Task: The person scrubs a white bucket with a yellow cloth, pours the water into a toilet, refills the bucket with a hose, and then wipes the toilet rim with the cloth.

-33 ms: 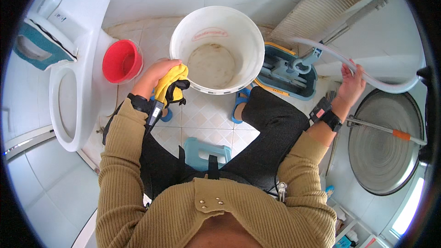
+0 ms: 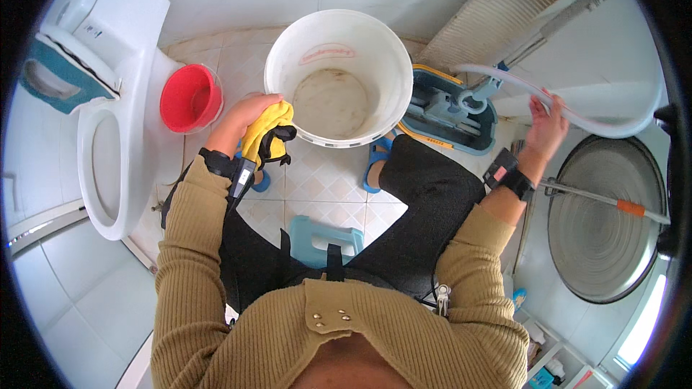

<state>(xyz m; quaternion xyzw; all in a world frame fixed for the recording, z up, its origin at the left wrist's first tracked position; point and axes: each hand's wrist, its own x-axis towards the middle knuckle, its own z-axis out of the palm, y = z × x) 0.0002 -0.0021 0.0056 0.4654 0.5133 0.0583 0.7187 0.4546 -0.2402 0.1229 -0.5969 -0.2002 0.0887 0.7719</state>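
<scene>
My left hand (image 2: 254, 109) is closed around a crumpled yellow and black cloth (image 2: 265, 132), its fingertips at the left rim of a large white bucket (image 2: 344, 50). Inside, the bucket has a stained bottom and no water that I can make out. On the right, my right hand (image 2: 548, 128) has its fingers closed on a whitish translucent hose (image 2: 597, 127). The hose curves from beside the mop bucket round to the right edge of view; its far end is partly hidden there.
A red pail (image 2: 189, 101) stands between the white bucket and a toilet (image 2: 108, 166). Right of the bucket is a blue-grey mop bucket (image 2: 479, 145) with yellow trim. A light blue stool (image 2: 310, 234) is between my legs. A large round lid (image 2: 605, 223) leans at right, a pole (image 2: 584, 194) crossing it.
My right hand and the hose have shifted very slightly. My left hand keeps its hold on the cloth.
</scene>
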